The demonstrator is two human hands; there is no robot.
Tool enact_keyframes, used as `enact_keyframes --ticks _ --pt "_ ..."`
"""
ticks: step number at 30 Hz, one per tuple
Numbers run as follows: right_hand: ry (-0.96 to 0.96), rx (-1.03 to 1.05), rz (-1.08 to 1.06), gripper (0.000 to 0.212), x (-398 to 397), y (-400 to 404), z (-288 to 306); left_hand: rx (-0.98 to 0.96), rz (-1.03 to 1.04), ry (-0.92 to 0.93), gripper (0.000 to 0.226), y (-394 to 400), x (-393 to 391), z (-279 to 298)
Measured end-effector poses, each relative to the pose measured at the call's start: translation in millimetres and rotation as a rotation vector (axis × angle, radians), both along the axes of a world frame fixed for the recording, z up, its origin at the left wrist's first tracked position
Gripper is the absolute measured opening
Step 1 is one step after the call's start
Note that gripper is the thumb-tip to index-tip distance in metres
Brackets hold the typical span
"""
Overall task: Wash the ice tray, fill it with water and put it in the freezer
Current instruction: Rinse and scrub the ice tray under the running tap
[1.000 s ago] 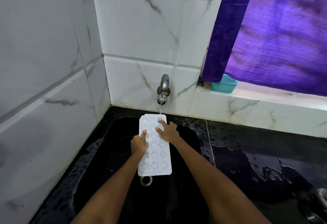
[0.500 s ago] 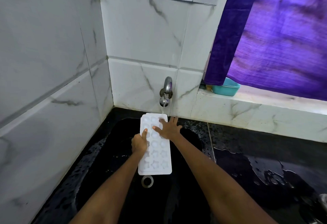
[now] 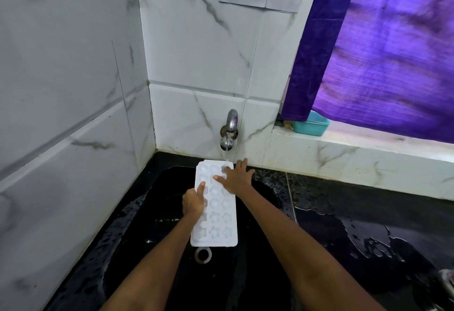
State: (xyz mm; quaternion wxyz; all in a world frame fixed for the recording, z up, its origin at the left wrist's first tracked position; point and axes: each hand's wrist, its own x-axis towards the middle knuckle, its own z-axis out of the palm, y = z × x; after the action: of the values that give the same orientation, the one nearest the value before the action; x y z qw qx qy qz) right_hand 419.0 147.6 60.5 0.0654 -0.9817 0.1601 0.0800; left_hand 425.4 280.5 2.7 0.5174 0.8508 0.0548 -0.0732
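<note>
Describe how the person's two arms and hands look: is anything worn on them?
Both forearms are bare as far as the view shows: no sleeves, gloves, watch or bracelet. No ring is visible on the left hand or the right hand. The nails look short; finer detail is too small to tell.

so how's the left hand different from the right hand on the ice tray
The left hand grips the ice tray at its left edge, thumb on top; the right hand lies flat with fingers spread across the moulds. The left sits mid-tray; the right is at the far end, by the tap. Both touch the tray.
</note>
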Motion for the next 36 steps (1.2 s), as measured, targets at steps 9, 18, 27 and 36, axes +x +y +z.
enact_keyframes --ticks 9,18,27,36 --pt "-0.166 0.052 0.124 0.063 -11.4 -10.6 -6.7 -0.084 0.102 0.041 0.059 -4.4 16.1 19.5" --pt "-0.039 0.162 0.034 0.063 -8.3 -18.2 0.1 -0.037 0.037 0.041 0.059 -14.5 13.6 17.6" --pt "-0.035 0.031 0.046 0.069 -7.3 -21.6 4.0 -0.052 0.031 0.044 0.059 -24.3 14.3 24.8" --pt "0.004 0.004 0.015 0.063 -6.6 -23.9 13.3 0.007 0.002 0.011 0.059 -21.7 18.1 26.8"
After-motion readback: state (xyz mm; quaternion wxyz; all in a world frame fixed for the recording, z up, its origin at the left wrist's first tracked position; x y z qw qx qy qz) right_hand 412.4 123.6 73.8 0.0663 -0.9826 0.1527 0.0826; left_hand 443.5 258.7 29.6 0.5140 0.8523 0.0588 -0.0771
